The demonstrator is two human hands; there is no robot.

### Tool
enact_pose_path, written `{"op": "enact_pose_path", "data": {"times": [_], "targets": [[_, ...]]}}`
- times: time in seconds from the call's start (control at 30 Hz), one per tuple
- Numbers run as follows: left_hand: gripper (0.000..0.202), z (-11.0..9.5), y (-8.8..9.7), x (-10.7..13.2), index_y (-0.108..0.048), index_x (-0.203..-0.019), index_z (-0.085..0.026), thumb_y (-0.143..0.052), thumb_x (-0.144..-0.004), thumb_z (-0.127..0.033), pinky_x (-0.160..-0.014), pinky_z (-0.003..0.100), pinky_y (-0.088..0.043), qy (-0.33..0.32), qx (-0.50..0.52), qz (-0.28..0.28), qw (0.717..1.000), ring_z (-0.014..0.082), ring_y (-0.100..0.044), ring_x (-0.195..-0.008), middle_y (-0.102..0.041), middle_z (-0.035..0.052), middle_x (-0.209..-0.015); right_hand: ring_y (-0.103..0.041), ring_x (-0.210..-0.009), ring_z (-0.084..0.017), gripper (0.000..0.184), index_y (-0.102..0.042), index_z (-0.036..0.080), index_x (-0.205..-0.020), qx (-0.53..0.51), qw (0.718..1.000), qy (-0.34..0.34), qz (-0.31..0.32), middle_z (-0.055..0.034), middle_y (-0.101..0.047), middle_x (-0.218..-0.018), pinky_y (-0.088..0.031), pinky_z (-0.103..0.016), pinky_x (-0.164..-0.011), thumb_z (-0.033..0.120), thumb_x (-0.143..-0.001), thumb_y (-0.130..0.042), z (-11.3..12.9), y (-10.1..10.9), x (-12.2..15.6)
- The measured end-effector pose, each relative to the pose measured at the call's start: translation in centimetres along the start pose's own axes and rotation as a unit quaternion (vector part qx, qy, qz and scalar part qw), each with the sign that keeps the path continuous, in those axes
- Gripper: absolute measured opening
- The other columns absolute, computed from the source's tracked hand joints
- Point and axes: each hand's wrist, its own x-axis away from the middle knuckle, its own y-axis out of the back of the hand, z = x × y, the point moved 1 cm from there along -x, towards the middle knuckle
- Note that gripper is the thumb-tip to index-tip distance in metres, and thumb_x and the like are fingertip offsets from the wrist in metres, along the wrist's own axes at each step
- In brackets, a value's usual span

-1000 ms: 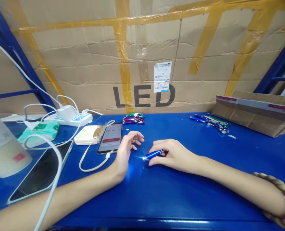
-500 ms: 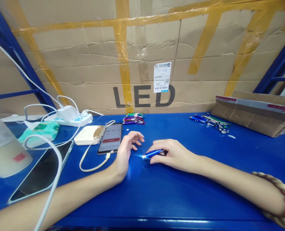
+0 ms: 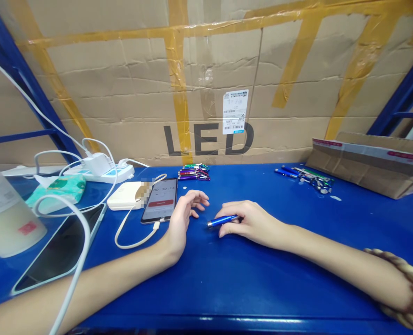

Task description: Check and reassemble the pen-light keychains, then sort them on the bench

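On a blue counter [image 3: 209, 288], the right hand [image 3: 253, 219] has its grip clamped on a blue torch [image 3: 223, 220], tip unlit and pointing left. Facing it, the left hand [image 3: 181, 221] holds nothing, fingers loosely curled, apart. The step seems to be handling this torch; the next move calls for a steady pinch. Beyond: a phone [image 3: 165, 197] left, then a torch row [image 3: 192, 173], and a torch pile [image 3: 306, 178] far right.

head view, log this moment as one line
right hand: holds shiny blue cylindrical flashlight, tip unlit | left hand: empty, fingers curled | nearby: grey-screened rectangular phone
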Motion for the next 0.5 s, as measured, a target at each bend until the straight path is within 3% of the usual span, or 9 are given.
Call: {"op": "enact_pose_path", "data": {"times": [0.3, 0.5], "targets": [[0.023, -0.04, -0.03, 0.04, -0.049, -0.075, -0.018, -0.030, -0.078, -0.031, -0.067, 0.028, -0.035, 0.000, -0.005, 0.002, 1.000, 0.0186, -0.047, -0.078, -0.053, 0.0056, -0.082, -0.057, -0.069, -0.013, 0.031, -0.071, 0.023, -0.083, 0.038, 0.999, -0.022, -0.009, 0.0000, -0.065, -0.076, -0.039, -0.022, -0.061, 0.050, -0.072, -0.063, 0.50, 0.00, 0.07], [0.023, -0.08, -0.07, 0.09, -0.049, -0.074, -0.018, -0.032, -0.077, -0.033, -0.067, 0.029, -0.035, 0.003, -0.003, -0.003, 1.000, 0.0187, -0.047, -0.077, -0.053, 0.0055, -0.082, -0.058, -0.074, -0.014, 0.031, -0.071, 0.022, -0.083, 0.080, 0.996, 0.006, -0.031, -0.0007, -0.064, -0.074, -0.039, -0.023, -0.065, 0.050, -0.074, -0.061, 0.54, -0.07, 0.05]]}}
